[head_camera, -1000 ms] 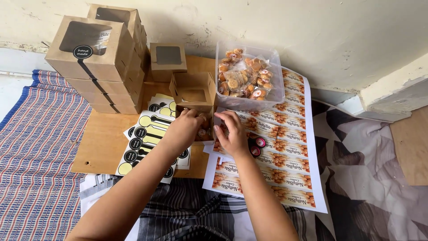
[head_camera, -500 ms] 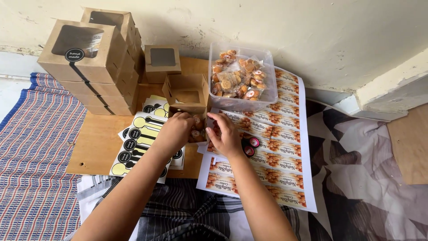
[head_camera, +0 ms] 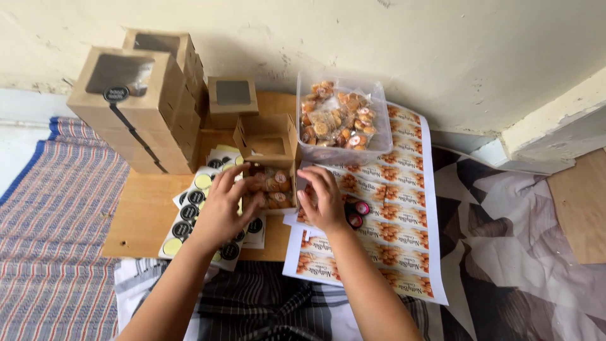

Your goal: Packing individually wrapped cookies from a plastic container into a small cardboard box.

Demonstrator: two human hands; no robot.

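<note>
— Both hands have drifted a touch down and toward the middle of the frame since a moment ago, and the whole table seems to have slid with them, so I'd put most of that down to the head turning. The small open kraft box is no longer hidden behind the knuckles, and you can see the wrapped cookies inside it.

— What are the hands doing?

— The left hand lies over the box's left side, fingers spread and curled down onto the packets. The right hand sits against the box's right wall, fingers bent and close together. Whether it pinches anything I cannot tell. To me it looks like settling the contents, with the lid standing open behind.

— And round about?

— Upper left of the frame, a stack of closed kraft boxes with dark windows, the front one carrying a round black sticker. One more small windowed box stands just right of the stack. Upper middle, a clear plastic tub full of wrapped cookies, just above the open box. Under the left forearm, sheets of round stickers, black and yellow, some peeled. To the right, running down toward lower centre, long white label sheets printed with rows of orange-brown pictures. Touching the right hand, pink-handled scissors lie on those sheets. All of it rests on a low wooden board, with a striped mat on the left.
</note>
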